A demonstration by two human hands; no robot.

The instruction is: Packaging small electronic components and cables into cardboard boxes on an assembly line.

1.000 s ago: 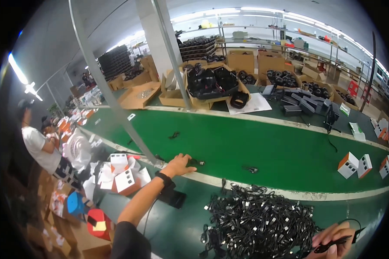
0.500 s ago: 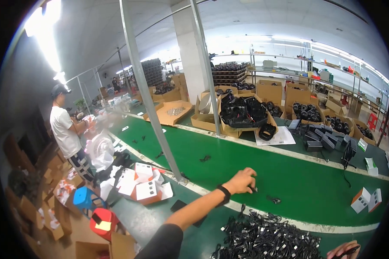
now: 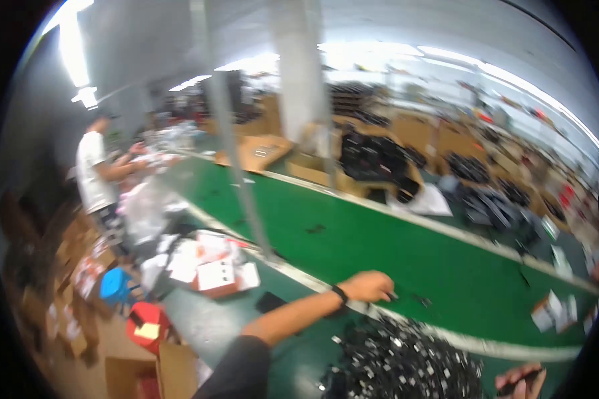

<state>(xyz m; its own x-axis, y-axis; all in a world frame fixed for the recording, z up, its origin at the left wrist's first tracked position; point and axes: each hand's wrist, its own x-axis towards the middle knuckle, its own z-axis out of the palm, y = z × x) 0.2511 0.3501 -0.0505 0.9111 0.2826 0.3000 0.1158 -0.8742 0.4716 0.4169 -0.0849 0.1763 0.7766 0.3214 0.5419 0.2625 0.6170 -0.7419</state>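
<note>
My left hand (image 3: 368,287), a dark band on its wrist, reaches over the near edge of the green conveyor belt (image 3: 472,292). Its fingers are closed, and a small dark bit with a light tip shows at the fingertips, too blurred to name. Just right of it a small black cable (image 3: 422,301) lies on the belt. Below is a big heap of black cables (image 3: 406,362) with pale connectors, on the near table. At the lower right edge, my right hand (image 3: 520,381) grips a black cable (image 3: 518,382), its fingers partly cut off by the frame.
White boxes (image 3: 216,276) and a dark flat object (image 3: 270,302) lie on the near table. A metal post (image 3: 249,206) stands at the belt's near edge. Opened small boxes (image 3: 554,312) sit on the belt at right. Across it are cartons of black parts (image 3: 373,156). A person (image 3: 98,169) stands far left.
My left hand has come slightly nearer to me, its fingers now drawn closer together. My right hand has risen a little and stays closed on the cable. The view has shifted and blurred.
</note>
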